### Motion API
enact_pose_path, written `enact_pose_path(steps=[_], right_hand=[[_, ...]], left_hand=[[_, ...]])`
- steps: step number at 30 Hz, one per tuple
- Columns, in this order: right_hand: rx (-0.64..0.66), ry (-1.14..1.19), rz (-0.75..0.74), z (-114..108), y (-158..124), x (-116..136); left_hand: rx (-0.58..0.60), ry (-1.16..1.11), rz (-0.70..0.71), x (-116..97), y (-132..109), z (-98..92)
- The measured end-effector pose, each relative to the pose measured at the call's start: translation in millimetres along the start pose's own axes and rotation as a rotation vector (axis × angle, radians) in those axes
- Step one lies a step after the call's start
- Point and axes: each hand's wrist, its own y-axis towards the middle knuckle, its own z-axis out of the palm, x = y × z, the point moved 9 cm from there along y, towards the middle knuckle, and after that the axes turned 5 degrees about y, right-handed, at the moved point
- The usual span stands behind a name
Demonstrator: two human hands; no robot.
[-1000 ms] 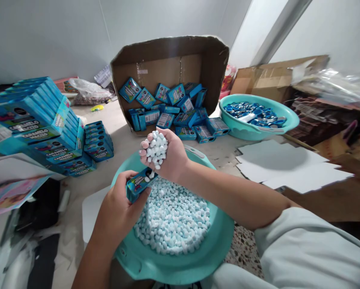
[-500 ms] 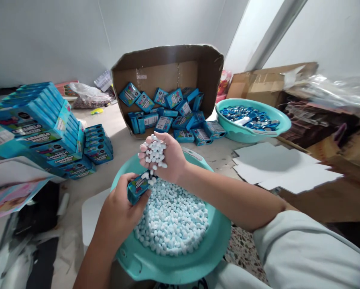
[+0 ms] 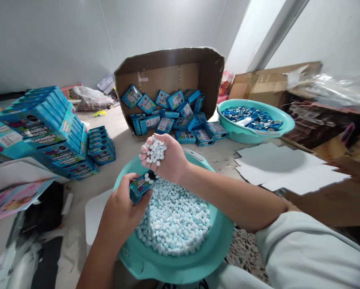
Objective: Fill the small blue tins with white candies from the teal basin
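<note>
My left hand [image 3: 122,208] grips a small blue candy box [image 3: 141,185], its open end tilted up toward the other hand. My right hand [image 3: 167,158] is cupped palm-up just above the box, holding a heap of white candies [image 3: 155,150]; a few lie at the box's mouth. Both hands hover over a teal basin [image 3: 180,267] filled with white and pale blue candies [image 3: 173,218].
A tipped cardboard carton [image 3: 170,72] with several small blue boxes lies behind. Stacks of blue boxes [image 3: 44,128] stand at the left. A second teal basin [image 3: 255,132] with blue wrapped pieces sits at the right, white card sheets [image 3: 288,168] in front of it.
The heap in my right hand has shrunk as candies dropped into the box. Both hands stayed nearly in place; the view shifted slightly.
</note>
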Motion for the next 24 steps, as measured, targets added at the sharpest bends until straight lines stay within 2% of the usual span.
enact_pose_path(steps=[9, 24], right_hand=[[0.010, -0.053, -0.009, 0.4, 1.3, -1.6], [0.077, -0.142, -0.059, 9.4, -3.2, 4.4]], left_hand=[[-0.036, -0.010, 0.003, -8.7, -6.0, -2.9], [-0.036, 0.035, 0.005, -4.9, -3.9, -1.7]])
